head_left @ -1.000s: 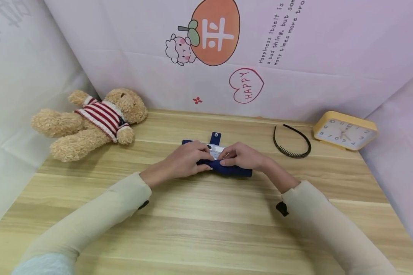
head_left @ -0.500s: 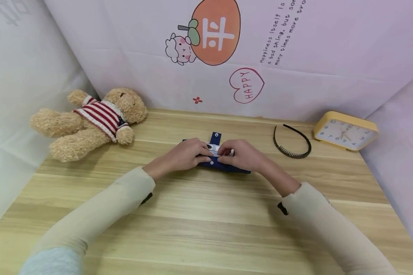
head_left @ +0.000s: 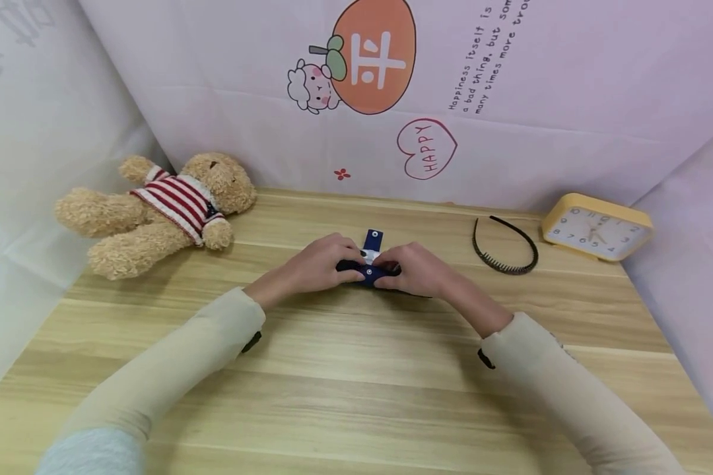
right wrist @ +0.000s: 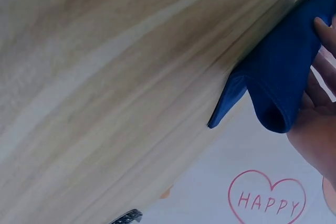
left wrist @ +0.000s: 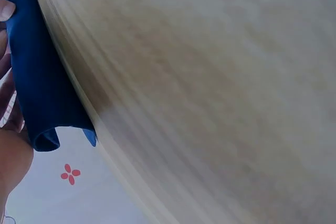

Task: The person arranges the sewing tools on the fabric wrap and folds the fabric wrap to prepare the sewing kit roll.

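A dark blue soft case [head_left: 368,278] with a snap strap [head_left: 373,240] lies on the table between both hands. Its strap points toward the back wall, a metal snap at the tip, and another snap shows on the near flap. My left hand [head_left: 327,262] pinches the flap's left part, thumb in front and fingers behind. On the right, my right hand [head_left: 417,269] does the same. A strip of whitish lining or contents [head_left: 370,257] peeks out behind the flap. Both wrist views show the blue material [left wrist: 42,72] curled over at its end, like a loose roll [right wrist: 286,61].
A teddy bear [head_left: 172,204] in a striped shirt lies at the back left. Toward the back right are a black toothed headband [head_left: 505,264] and a yellow alarm clock [head_left: 597,227]. A white printed cloth [head_left: 243,119] hangs behind the wooden table [head_left: 356,382].
The near side of the blue case has been curled up and back toward the strap, so less of the whitish part shows. Both hands have shifted slightly away from me with it.
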`<state>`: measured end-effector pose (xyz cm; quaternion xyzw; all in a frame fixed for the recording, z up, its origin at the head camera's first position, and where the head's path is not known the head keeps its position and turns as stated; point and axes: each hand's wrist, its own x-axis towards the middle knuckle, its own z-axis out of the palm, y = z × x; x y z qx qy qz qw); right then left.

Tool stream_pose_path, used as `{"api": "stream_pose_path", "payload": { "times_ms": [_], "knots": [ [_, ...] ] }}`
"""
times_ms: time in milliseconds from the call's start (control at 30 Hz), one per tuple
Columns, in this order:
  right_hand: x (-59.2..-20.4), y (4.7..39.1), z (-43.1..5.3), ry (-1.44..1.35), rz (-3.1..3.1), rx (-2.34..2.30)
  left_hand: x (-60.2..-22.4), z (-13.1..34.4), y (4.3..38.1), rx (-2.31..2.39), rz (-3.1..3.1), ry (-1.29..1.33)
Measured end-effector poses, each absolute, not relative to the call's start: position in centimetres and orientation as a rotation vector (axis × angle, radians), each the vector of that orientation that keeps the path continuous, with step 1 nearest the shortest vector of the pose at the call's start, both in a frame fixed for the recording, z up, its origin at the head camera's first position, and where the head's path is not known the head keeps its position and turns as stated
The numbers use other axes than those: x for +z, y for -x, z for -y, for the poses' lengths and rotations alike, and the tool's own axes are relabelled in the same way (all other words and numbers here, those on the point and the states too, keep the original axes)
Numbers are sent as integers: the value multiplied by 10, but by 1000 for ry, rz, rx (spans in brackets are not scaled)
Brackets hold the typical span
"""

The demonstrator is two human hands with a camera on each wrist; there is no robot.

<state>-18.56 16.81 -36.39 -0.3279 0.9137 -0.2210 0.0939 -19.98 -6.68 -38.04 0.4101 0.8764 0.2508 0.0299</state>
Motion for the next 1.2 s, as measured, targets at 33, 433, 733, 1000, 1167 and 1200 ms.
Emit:
{"api": "stream_pose_path", "payload": {
  "times_ms": [33,433,733,1000,1167,1200],
  "knots": [
    [-364,187,-169,967,-2701,-670,-381,67,200,777,-2706,-1270],
    [-363,199,-174,888,-2649,-712,-383,65,204,692,-2726,-1325],
    [-361,211,-179,900,-2578,-719,-381,63,211,709,-2686,-1232],
    [-357,217,-179,847,-2522,-695,-381,62,216,737,-2657,-1194],
    [-359,221,-181,858,-2526,-789,-380,63,215,768,-2641,-1191],
    [-359,223,-181,857,-2538,-825,-380,63,215,770,-2641,-1188]
  ]
}}
